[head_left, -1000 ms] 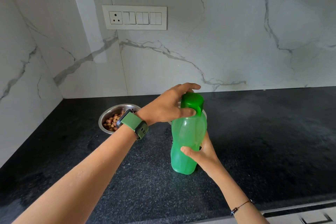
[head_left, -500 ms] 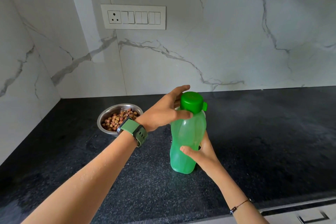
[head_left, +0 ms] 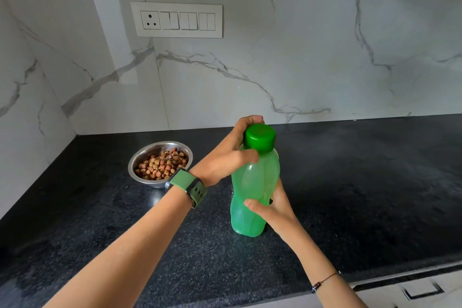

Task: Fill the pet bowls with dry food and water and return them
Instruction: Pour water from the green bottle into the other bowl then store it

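A translucent green water bottle [head_left: 252, 182] stands upright on the black granite counter [head_left: 362, 195]. My left hand [head_left: 225, 157] wraps around its dark green cap [head_left: 260, 138], thumb on the front of the neck. The lower body of the bottle sits in my right hand [head_left: 272, 210], gripped from the right side. A steel bowl [head_left: 140, 160] holding brown dry food sits behind and to the left of the bottle. A second bowl, seen earlier behind the bottle, is hidden.
A white marble wall rises behind the counter and along the left, with a switch panel [head_left: 177, 20] above the bowl. The counter's front edge and a drawer handle [head_left: 422, 290] show at the bottom right.
My left hand has shifted its hold on the cap, fingers moving around to its far side. The bottle stays upright in the same spot, and the view has drifted slightly right.
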{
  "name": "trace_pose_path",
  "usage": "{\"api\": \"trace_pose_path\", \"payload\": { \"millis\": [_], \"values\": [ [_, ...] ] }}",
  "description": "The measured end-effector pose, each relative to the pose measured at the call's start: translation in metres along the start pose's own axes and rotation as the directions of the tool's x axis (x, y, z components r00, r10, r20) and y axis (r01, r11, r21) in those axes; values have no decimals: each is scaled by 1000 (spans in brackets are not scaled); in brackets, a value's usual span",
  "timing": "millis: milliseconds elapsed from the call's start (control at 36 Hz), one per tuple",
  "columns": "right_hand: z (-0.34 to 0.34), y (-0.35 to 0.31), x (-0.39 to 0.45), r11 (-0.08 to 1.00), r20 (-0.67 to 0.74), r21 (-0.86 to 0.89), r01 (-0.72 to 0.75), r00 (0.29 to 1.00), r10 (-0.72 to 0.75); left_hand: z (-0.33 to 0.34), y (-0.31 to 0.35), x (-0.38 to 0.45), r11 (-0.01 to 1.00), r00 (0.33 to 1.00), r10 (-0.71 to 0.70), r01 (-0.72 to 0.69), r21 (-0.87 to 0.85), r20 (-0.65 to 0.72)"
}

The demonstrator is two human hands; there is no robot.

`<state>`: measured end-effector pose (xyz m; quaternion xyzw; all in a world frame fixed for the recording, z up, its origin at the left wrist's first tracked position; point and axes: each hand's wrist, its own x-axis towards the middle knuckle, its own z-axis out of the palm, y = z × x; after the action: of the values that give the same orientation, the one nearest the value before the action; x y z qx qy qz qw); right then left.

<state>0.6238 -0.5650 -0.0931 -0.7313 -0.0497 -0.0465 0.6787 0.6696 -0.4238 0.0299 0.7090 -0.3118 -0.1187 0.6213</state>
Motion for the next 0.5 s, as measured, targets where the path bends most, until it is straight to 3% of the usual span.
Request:
{"api": "trace_pose_path", "payload": {
  "millis": [222,361,500],
  "values": [
    [1,1,1,1000,-14,-7,0,1000,0,1,-1,5,1000,996,-25,25,1,-91],
    [0,2,1,1000,-16,-26,-9,1000,9,15,-4,13,943,948,72,36,330,-309],
    [0,3,1,1000,-12,-19,-6,1000,6,15,-3,10,949,961,50,39,312,-272]
  ]
}}
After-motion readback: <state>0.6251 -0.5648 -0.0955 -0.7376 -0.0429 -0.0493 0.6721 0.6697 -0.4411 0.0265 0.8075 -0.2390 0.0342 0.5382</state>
